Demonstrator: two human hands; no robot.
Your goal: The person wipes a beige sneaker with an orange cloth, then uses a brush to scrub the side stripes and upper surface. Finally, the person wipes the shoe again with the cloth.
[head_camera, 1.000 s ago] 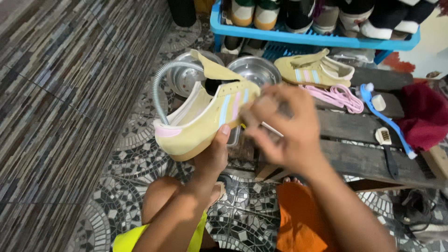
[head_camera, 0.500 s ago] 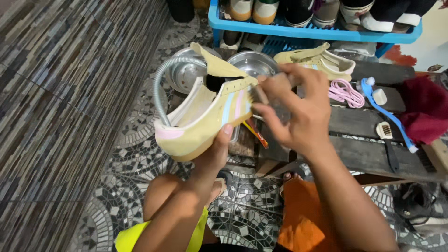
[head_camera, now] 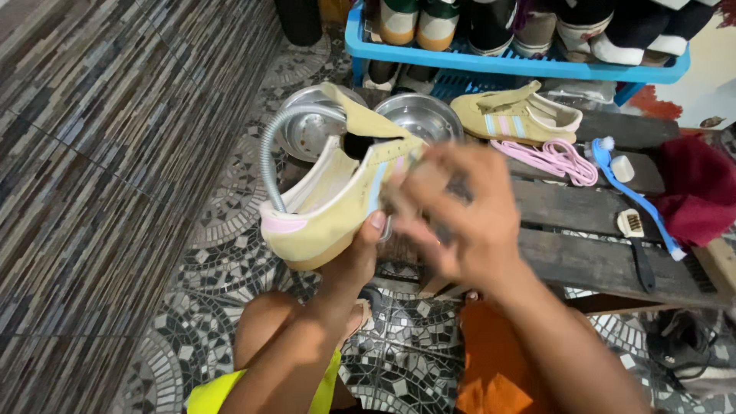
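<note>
- While the left hand grips the tan sneaker from below, fingers closed on the sole side, the shoe hangs in the air above the patterned tile floor, heel toward the camera, toe away.
- Right hand sits against the shoe's outer side, fingers curled together; it is motion-blurred, so I cannot tell whether it holds anything.
- Risk: one-handed hold at the sole; a hard push from the right hand could twist the shoe loose and drop it on the tile or into the steel bowls just beyond.
- Risk: the flexible metal hose arcs right beside the heel, easy to snag.
- Shoe look: pale tan suede-like upper, pink heel tab, pastel side stripes, cream lining, tongue flipped up, no laces in it.
- Around: matching sneaker on the dark wooden pallet, pink laces beside it, blue-handled brush, small black brush, dark red cloth, blue shoe rack behind.
</note>
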